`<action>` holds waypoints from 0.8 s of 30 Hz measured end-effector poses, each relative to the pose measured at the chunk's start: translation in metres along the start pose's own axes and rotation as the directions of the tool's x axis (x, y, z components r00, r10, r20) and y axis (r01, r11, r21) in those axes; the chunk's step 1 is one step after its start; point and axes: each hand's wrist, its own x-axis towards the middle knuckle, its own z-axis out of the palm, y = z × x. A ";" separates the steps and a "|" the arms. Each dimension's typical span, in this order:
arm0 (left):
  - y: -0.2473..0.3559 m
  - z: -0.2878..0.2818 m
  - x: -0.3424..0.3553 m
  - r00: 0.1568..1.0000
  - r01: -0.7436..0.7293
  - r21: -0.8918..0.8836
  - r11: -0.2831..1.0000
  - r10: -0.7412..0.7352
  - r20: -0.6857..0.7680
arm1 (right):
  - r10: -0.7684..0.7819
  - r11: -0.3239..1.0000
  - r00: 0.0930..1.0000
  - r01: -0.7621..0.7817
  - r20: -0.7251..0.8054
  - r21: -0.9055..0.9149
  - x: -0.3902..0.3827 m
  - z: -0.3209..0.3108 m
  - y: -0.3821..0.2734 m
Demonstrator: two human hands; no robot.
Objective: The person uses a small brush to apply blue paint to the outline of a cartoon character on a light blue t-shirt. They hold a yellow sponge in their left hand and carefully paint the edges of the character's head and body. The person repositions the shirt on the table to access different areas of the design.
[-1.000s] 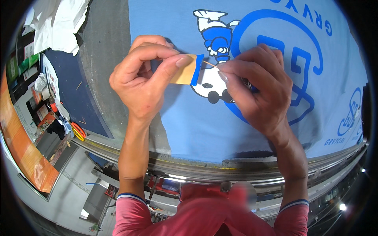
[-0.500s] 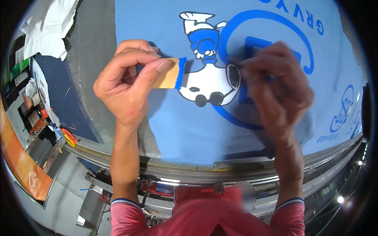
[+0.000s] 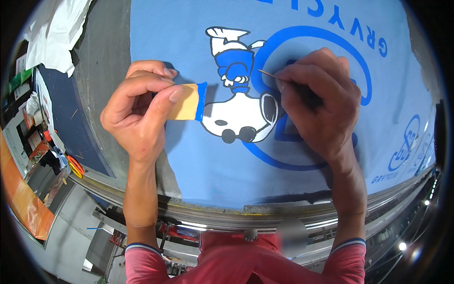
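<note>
Left hand (image 3: 142, 111) is closed in a pinch: thumb and curled fingers grip a small tan card (image 3: 186, 102) with a blue-coated right edge. The card sits flat over the light blue fabric (image 3: 189, 161), just left of the printed cartoon figure (image 3: 239, 102), its blue edge next to the figure's white body. Can't tell if the card actually touches the cloth.

Right hand (image 3: 319, 106) is closed tight around a thin stick (image 3: 268, 74). Only the tip shows, poking out to the far left from between thumb and index finger. The tip points toward the blue ring print (image 3: 352, 52), just right of the figure's head. The rest of the stick is hidden inside the hand.

The fabric is spread flat on a grey table (image 3: 101, 71) and covers most of it. The print reads upside down from this side: white-and-blue figure with black outline, big blue ring around it, blue lettering along the far edge. Smaller blue logos (image 3: 406, 151) sit at the right near edge.

White cloth (image 3: 54, 31) is bunched at the far left corner. Left of the table, lower down, there is cluttered shelving and an orange panel (image 3: 23, 203). Red sleeves with striped cuffs show at the near edge.
</note>
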 end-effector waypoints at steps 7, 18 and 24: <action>-0.001 0.003 0.003 0.999 -0.024 -0.013 1.000 0.024 -0.026 | -0.067 0.997 0.998 0.067 0.008 -0.032 0.000 0.003 0.004; 0.000 0.004 0.004 1.000 -0.025 -0.034 0.999 0.024 -0.012 | -0.009 1.000 0.999 0.009 -0.054 -0.006 0.001 0.003 0.005; 0.000 0.002 0.002 1.000 -0.020 -0.025 0.999 0.020 -0.015 | -0.004 1.000 0.999 0.004 -0.036 -0.013 0.004 0.003 0.005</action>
